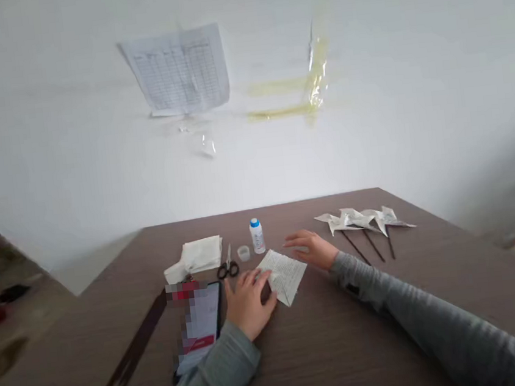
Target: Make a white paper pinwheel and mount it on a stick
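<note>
A printed square of paper (285, 270) with crease lines lies on the table between my two hands. My left hand (249, 304) rests at its left edge, fingers apart and fingertips touching the paper. Just beyond the upper right edge hovers my right hand (310, 249), open with its fingers stretched out and nothing in them. Behind the paper stands a white bottle with a blue cap (257, 236), beside a small translucent round lid or cup (243, 253). Black-handled scissors (228, 268) lie past my left fingertips.
A phone (202, 328), partly blurred out, lies left of my left hand. Dark thin sticks (138, 347) stretch beyond it. A stack of white paper (202, 254) sits behind. Several paper pinwheels (356, 219) on dark sticks lie at right. The wall (255, 175) rises behind the table.
</note>
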Motion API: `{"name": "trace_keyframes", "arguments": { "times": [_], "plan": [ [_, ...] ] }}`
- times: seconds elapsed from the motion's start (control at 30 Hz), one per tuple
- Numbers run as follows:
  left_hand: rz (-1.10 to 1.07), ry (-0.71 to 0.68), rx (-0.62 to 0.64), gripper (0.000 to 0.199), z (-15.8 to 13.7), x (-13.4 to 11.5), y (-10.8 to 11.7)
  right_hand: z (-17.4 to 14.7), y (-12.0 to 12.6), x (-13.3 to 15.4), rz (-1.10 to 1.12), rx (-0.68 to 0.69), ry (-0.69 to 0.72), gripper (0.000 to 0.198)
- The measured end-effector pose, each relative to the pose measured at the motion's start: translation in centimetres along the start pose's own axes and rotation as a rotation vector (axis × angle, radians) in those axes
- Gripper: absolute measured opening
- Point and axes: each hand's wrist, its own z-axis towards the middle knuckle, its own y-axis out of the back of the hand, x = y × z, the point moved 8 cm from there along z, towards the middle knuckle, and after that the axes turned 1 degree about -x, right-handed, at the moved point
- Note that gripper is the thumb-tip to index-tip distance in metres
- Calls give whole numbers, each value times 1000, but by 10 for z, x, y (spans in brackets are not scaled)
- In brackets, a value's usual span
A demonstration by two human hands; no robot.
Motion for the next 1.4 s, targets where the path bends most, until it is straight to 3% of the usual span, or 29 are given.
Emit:
{"name": "trace_keyframes", "arguments": {
  "times": [0.3,0.57,0.77,1.03,1.27,1.4],
  "plan": [
    [-18,-31,-74,61,-1,27,-9,61,-11,37,-45,24,145,66],
    [-3,16,-69,59,1,33,-8,79,-32,39,-8,40,143,78],
    [2,0,-109,50,2,37,-7,83,-34,32,38,26,118,84],
    [12,5,-108,52,1,36,-6,71,-23,17,187,-77,122,74],
    [18,45,-90,51,-3,25,5,34,14,0,309,-294,82,67],
    [10,53,-76,51,-4,21,6,8,31,-2,308,-346,38,66]
  ]
}}
